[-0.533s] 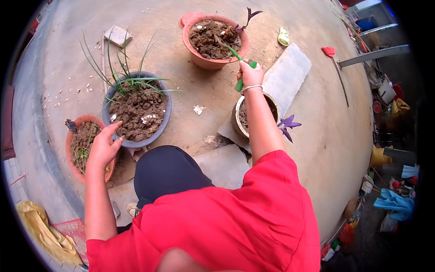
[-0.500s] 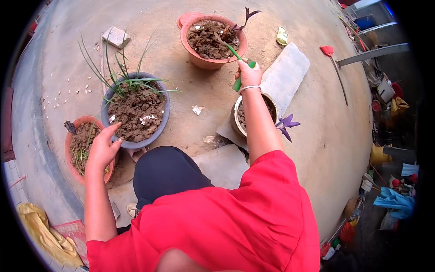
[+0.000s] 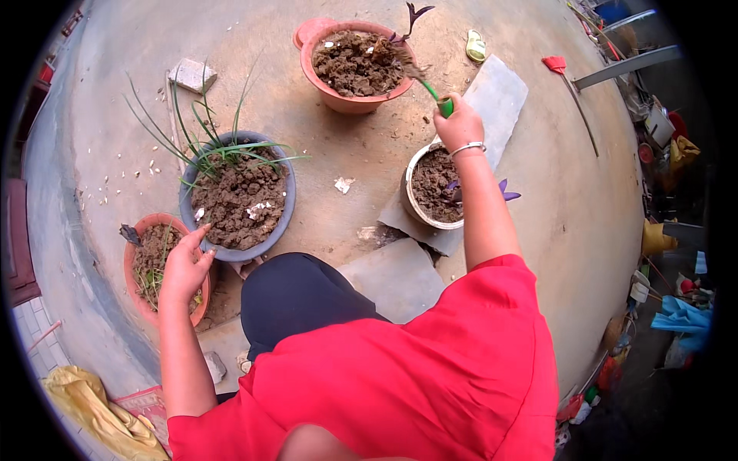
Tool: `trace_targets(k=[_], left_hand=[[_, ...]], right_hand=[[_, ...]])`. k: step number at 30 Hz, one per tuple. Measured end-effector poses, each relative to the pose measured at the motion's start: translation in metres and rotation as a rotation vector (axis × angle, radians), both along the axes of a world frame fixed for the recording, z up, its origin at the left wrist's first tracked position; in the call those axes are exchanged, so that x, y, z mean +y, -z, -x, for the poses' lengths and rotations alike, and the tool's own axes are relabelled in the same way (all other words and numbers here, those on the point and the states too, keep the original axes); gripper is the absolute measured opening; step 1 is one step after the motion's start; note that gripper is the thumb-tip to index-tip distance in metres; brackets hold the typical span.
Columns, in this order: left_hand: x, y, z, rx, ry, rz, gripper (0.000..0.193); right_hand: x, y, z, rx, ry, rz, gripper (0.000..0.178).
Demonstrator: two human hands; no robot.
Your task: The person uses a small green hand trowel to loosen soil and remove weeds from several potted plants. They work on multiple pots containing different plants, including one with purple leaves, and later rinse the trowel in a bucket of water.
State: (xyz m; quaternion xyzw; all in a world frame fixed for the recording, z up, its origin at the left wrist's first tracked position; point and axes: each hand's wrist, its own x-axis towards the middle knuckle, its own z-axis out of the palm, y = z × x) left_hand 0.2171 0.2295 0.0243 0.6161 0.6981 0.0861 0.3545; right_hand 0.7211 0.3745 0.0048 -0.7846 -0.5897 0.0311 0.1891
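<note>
My right hand [image 3: 459,124] is closed round the handle of a green-handled garden tool [image 3: 445,107]. The tool's soil-brown head is blurred and lies over the right rim of a terracotta-coloured pot [image 3: 335,98], so its shape is unclear. That pot holds clumpy brown soil [image 3: 354,65] and a purple-leaved plant [image 3: 409,21] at its right edge. With fingers stretched out, my left hand [image 3: 187,265] is at the near-left rim of a grey-blue pot [image 3: 275,230]; whether it touches is hard to tell. Long green leaves [image 3: 207,146] grow from the soil there.
Below my right forearm stands a pale-rimmed pot [image 3: 415,201] with soil and a purple plant. A smaller orange pot [image 3: 132,265] is beside my left hand. Around are a stone block [image 3: 192,76], a paving slab [image 3: 492,100], a slipper [image 3: 476,46] and a red-headed broom [image 3: 555,64].
My right hand has moved right, drawing the tool's head from the soil toward the pot's right rim. My left hand stays by the grey-blue pot. The whole view has shifted slightly.
</note>
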Motion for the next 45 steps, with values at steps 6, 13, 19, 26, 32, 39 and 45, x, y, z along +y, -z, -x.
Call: trace_targets(k=[6,13,19,26,32,39,45], left_hand=[[0.008,-0.002,-0.014,-0.003,0.043,0.019,0.051],[0.005,-0.003,-0.007,-0.009,0.008,0.030,0.050],[-0.001,-0.002,0.002,0.004,-0.060,0.107,0.052],[0.008,-0.002,-0.008,-0.032,0.014,0.058,0.051],[0.005,-0.004,0.003,-0.058,-0.013,0.037,0.051],[-0.005,0.008,0.012,-0.053,-0.034,-0.009,0.050],[-0.001,0.001,0.004,-0.042,-0.022,0.018,0.050]], right_hand=[[0.031,-0.011,-0.020,-0.216,-0.058,0.241,0.024],[0.039,0.001,-0.012,-0.279,-0.178,0.236,0.017],[-0.023,-0.023,-0.014,-0.161,-0.195,0.116,0.018],[0.023,-0.005,-0.020,-0.213,-0.049,0.155,0.018],[0.048,0.013,-0.018,-0.223,-0.177,0.220,0.019],[-0.024,-0.010,-0.011,-0.228,-0.181,0.138,0.020],[-0.012,0.001,-0.003,-0.166,-0.037,0.152,0.019]])
